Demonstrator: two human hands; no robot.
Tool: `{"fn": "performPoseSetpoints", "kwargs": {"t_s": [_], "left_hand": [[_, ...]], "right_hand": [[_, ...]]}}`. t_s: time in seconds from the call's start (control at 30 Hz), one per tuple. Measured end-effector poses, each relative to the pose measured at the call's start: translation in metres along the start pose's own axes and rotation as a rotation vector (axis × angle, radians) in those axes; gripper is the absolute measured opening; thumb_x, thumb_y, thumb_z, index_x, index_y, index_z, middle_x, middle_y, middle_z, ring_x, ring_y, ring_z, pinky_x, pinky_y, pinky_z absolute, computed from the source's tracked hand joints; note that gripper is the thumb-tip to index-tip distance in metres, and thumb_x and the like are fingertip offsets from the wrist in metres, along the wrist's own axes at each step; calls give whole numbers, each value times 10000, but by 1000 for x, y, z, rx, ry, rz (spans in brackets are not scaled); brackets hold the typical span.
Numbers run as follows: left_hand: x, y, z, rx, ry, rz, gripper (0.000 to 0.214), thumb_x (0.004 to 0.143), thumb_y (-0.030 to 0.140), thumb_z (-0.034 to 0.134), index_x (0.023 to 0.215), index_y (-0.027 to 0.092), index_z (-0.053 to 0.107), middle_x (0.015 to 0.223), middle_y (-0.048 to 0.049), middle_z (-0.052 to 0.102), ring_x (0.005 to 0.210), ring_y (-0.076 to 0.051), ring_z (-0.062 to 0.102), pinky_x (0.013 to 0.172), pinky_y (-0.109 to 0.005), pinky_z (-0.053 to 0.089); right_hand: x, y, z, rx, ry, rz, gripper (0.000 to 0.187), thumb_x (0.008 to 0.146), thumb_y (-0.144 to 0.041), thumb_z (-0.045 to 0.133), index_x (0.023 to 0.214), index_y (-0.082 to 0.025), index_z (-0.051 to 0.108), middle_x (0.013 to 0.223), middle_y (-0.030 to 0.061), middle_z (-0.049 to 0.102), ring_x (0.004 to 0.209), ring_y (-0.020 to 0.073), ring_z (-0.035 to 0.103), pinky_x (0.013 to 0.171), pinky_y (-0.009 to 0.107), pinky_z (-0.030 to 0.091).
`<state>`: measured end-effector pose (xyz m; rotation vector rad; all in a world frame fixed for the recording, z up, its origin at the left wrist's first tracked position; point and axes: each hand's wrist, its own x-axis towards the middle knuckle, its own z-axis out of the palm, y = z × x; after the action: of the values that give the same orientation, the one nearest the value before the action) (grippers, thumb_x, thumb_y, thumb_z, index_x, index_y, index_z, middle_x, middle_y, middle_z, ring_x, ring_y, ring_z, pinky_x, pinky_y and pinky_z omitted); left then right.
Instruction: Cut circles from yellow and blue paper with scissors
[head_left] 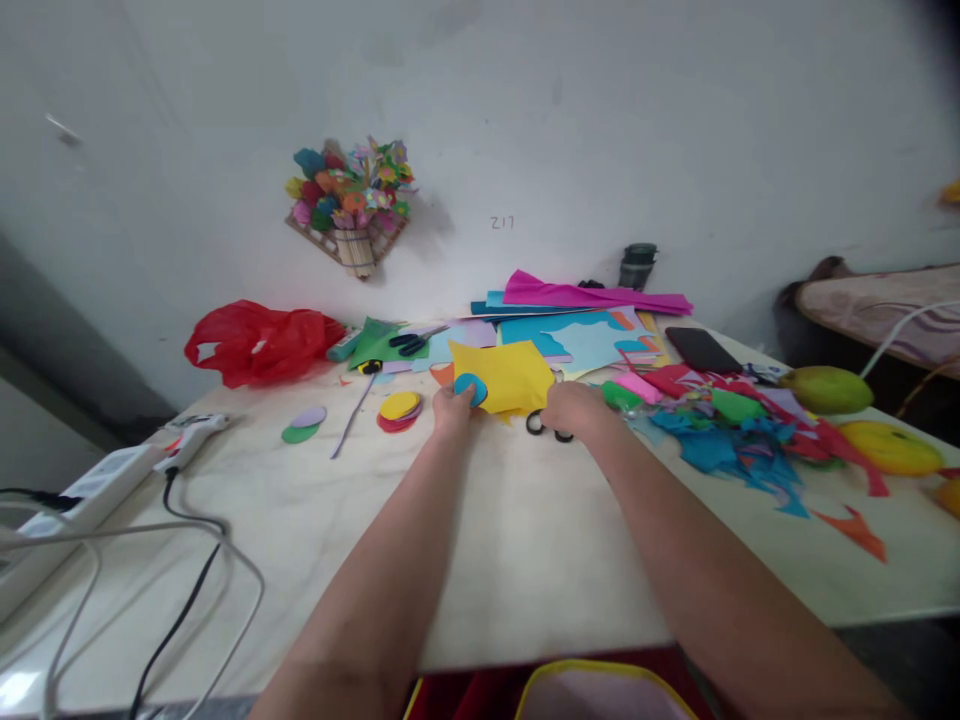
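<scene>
My left hand (pixel 452 408) pinches a blue paper circle (pixel 471 389) against the lower left corner of a yellow paper sheet (pixel 506 372). At the sheet's right edge, my right hand (pixel 574 406) is closed, with its fingers on the paper. Black scissor handles (pixel 535 423) show just below and beside the right hand; the blades are hidden. To the left of my left hand lies a small stack of paper circles (pixel 399 408), yellow on top and red below. Farther left are a lilac circle (pixel 309 416) and a green circle (pixel 298 434), partly overlapping.
Paper scraps (pixel 739 440) are heaped at the right, near a phone (pixel 703 350) and a green mango (pixel 826 389). Coloured sheets (pixel 585 340) and dark-handled scissors (pixel 411 342) lie at the back. A red plastic bag (pixel 262 342), power strip (pixel 90 500) and cables occupy the left.
</scene>
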<state>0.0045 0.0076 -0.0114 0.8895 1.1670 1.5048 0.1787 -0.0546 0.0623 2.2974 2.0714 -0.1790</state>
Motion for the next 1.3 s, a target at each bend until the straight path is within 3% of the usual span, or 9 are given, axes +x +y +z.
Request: {"fn": "performPoseSetpoints", "kwargs": {"t_s": [0.37,0.6,0.83,0.97,1.07,1.13,1.2,1.3], "left_hand": [[-11,10,4,-93,-23,-23,211,601,193,772,780,155,666,774,-69,710,706,-217,685,722,-376,553],[-9,11,5,-81,23,-44,182,619,179,776,771,161,677,753,-64,709,722,-226,696,689,-347,549],[-12,16,3,-118,36,-36,197,617,159,770,777,143,654,734,-53,690,648,-190,661,644,-337,543],[-11,19,0,-132,-26,-60,221,597,167,797,771,135,664,750,-67,708,702,-201,690,665,-320,555],[-12,22,-5,-137,-135,-68,207,608,185,811,768,134,690,776,-93,732,783,-225,716,691,-311,569],[-13,24,-8,-134,-192,-73,185,627,188,818,763,140,702,796,-106,744,818,-238,722,713,-319,578],[-14,26,-12,-128,-217,-78,158,650,184,819,754,145,708,816,-112,750,841,-247,725,740,-336,584],[-13,27,-16,-125,-249,-80,131,678,176,811,755,141,711,835,-115,753,857,-245,725,767,-341,588]], "right_hand": [[-3,-10,8,38,59,-47,347,759,-208,684,1088,-122,755,1015,234,748,1066,321,703,848,368,522],[1,9,-4,58,81,41,397,740,-198,667,1122,-113,734,1094,231,728,1101,337,680,850,383,510],[9,32,-12,167,135,90,331,762,-211,619,1057,-166,760,1083,163,741,1070,308,681,809,351,511],[13,33,-10,454,208,97,396,770,-214,645,1151,-150,730,1006,132,754,954,266,706,739,306,519],[13,29,-6,867,153,37,467,778,-143,623,1242,-136,673,877,97,745,763,201,701,567,248,480],[12,25,-3,1129,88,-16,504,777,-91,608,1279,-134,629,810,72,722,659,161,671,444,216,390],[12,21,0,1303,30,-63,443,779,-86,638,1220,-131,630,715,37,681,550,125,614,374,201,289],[13,20,4,1390,-44,-114,190,796,-171,705,976,-130,660,565,-19,582,418,76,486,339,190,212]]}}
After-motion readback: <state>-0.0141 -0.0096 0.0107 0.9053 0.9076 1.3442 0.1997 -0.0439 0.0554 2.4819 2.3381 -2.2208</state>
